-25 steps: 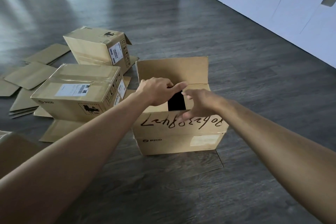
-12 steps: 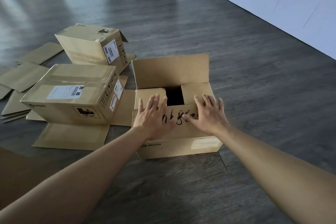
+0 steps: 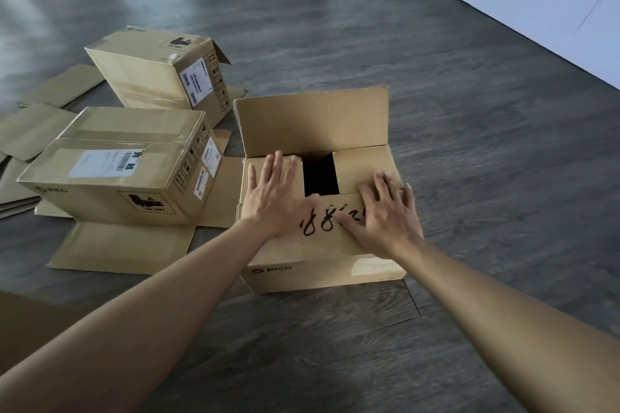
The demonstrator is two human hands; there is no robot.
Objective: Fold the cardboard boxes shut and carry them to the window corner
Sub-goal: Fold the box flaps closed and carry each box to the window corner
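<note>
On the dark wood-look floor, the left hand and right hand, each grip flat and open, press the near flap of the brown cardboard box, so next the upright far flap must fold down.

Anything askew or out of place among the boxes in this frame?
Yes. The far box sits tilted rather than flat on the floor, one end flap sticking out. The box under the left hand and right hand is merely unfinished, its rear flap upright.
</note>
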